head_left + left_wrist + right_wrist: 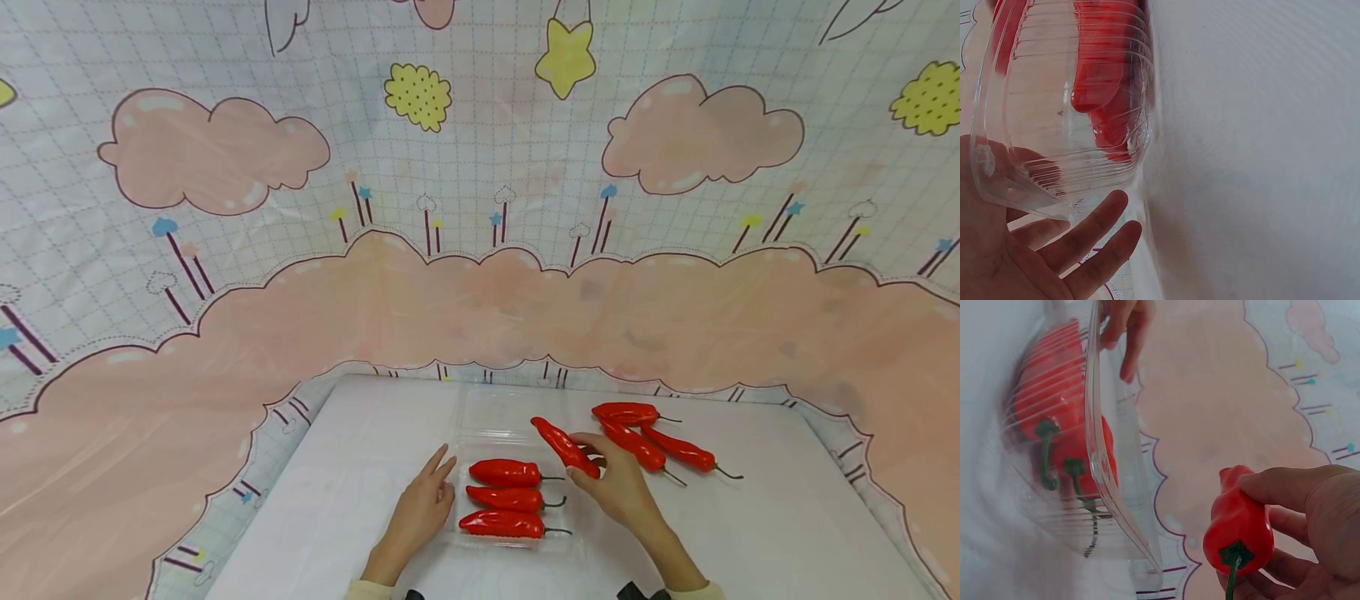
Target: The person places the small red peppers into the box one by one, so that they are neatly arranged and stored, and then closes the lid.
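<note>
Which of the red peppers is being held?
The pepper that the right hand grips; three others lie in the box and three more on the table.

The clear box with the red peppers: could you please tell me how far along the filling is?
Apparently done: three peppers lie side by side in the box. In hand: the right hand holds a fourth pepper, not yet in the box. Probably left: three loose peppers lying on the table, to the right of the box.
</note>
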A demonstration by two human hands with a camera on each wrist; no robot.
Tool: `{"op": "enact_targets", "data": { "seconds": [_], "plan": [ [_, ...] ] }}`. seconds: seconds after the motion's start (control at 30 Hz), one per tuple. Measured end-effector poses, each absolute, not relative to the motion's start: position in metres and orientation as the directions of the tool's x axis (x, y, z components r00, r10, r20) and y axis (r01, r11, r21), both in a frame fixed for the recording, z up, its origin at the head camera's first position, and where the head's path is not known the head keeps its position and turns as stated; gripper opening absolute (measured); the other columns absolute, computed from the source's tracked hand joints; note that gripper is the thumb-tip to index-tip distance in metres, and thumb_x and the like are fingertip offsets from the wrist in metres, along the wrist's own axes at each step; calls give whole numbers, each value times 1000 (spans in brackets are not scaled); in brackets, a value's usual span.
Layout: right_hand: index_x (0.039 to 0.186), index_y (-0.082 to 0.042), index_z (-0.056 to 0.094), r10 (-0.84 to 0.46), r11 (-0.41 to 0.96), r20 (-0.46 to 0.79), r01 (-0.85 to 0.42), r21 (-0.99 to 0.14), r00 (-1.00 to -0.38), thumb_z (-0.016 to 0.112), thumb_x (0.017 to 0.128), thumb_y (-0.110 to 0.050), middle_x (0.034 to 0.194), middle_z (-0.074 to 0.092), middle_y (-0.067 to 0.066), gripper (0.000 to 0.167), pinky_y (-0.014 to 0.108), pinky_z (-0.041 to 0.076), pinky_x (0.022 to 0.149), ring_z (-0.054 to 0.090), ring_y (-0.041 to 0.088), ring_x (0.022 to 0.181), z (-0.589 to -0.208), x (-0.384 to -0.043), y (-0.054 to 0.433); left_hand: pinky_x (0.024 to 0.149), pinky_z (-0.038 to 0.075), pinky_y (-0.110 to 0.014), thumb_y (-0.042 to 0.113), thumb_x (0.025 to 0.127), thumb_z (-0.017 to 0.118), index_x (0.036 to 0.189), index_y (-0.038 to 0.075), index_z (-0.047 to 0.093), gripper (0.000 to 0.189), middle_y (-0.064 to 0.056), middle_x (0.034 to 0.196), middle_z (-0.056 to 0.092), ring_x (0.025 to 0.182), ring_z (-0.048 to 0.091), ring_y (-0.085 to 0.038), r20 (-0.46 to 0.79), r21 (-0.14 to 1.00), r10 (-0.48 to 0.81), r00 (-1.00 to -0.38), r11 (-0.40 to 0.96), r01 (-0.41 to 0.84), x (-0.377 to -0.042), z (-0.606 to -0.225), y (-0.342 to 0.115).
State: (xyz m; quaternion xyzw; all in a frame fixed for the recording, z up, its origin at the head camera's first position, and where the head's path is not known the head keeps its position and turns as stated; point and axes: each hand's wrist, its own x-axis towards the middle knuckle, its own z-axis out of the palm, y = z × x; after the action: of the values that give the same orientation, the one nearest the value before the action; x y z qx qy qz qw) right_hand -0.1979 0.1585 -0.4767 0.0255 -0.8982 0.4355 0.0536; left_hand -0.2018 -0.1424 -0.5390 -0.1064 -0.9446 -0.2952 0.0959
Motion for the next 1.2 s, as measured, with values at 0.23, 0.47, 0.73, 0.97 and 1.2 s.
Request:
{"op": "enact_targets", "data": {
  "seconds": [0.23,0.47,0.73,0.97,1.2],
  "plan": [
    [127,-22,64,-39,611,121,-120,-783,-992,81,79,-12,116,68,-2,52,37,56,90,60,17,104,-479,-195,151,70,55,-27,12,91,61,132,3,61,42,-13,150,48,77,58,-7,245,523,149,-958,812,260,-202,-540,-143],
    [126,-22,64,-83,602,113,-140,-786,-990,81,79,-12,115,68,-3,51,35,57,86,60,16,103,-483,-194,145,66,52,-22,11,91,61,132,3,61,41,-12,150,48,75,56,-6,249,536,149,-957,802,264,-201,-538,-143],
    [124,-22,65,-146,587,108,-174,-790,-983,80,80,-13,116,68,-2,48,31,58,84,61,17,104,-486,-195,139,69,54,-24,11,91,62,132,4,61,41,-12,150,48,75,57,-6,256,533,147,-956,803,266,-200,-536,-143],
    [125,-22,64,-219,580,104,-215,-786,-970,79,82,-16,118,67,-1,46,32,57,86,60,17,105,-489,-196,135,64,50,-23,10,91,61,131,2,61,41,-14,150,48,72,54,-5,251,534,153,-956,801,269,-200,-536,-143],
    [126,-18,63,-308,560,122,-284,-779,-943,78,83,-17,118,67,0,45,33,56,88,61,19,106,-493,-198,129,68,53,-25,11,92,61,132,3,61,41,-13,151,47,76,57,-6,236,537,150,-960,803,258,-199,-536,-143]
  ]
}}
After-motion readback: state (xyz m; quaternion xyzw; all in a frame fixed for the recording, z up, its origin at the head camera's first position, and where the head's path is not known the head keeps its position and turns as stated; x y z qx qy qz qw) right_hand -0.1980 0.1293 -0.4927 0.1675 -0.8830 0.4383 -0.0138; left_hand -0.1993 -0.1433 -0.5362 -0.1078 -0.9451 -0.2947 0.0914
